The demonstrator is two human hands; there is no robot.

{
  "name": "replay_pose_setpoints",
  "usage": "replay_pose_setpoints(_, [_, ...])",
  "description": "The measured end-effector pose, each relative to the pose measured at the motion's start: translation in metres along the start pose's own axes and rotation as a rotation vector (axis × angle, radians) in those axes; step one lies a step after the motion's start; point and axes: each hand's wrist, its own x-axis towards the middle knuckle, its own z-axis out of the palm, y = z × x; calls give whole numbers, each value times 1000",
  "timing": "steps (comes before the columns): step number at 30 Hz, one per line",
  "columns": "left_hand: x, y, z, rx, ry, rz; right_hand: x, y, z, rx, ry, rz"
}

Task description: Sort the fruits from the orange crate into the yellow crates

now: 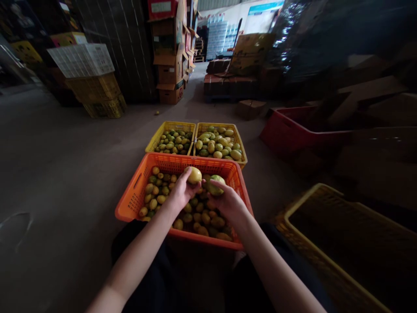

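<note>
Above an orange plastic crate (134, 193) of yellow and green oval fruit, both my hands are raised close together. My left hand (183, 189) is closed around a smooth yellow oval fruit (194, 175), thumb on its side. In my right hand (225, 201) lies a greenish oval fruit (216, 185), gripped from below and partly covered by the fingers. The fruit's exact kind is unclear. Loose fruit (202, 218) covers the bottom of the orange crate beneath my hands. My forearms hide part of it.
Behind the orange crate stand a left yellow crate (153, 135) and a right yellow crate (243, 150), both holding similar fruit. A larger yellow crate (321, 191) is at my right, a red bin (276, 128) beyond it. Stacked cartons (167, 74) rise farther back.
</note>
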Motion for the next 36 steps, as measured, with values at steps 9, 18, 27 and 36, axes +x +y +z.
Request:
replay_pose_setpoints(9, [-4,-11,-9,815,-146,946,-5,3,-3,-552,91,-832])
replay_pose_setpoints(18, [-7,-2,-12,716,-127,777,-9,-5,0,-425,1,-778])
replay_pose_setpoints(27, [-14,12,-8,61,-186,232,-14,-14,3,-177,-77,-489])
replay_pose_setpoints(36, [-10,15,-7,46,-79,191,-13,-19,0,-15,-165,-324])
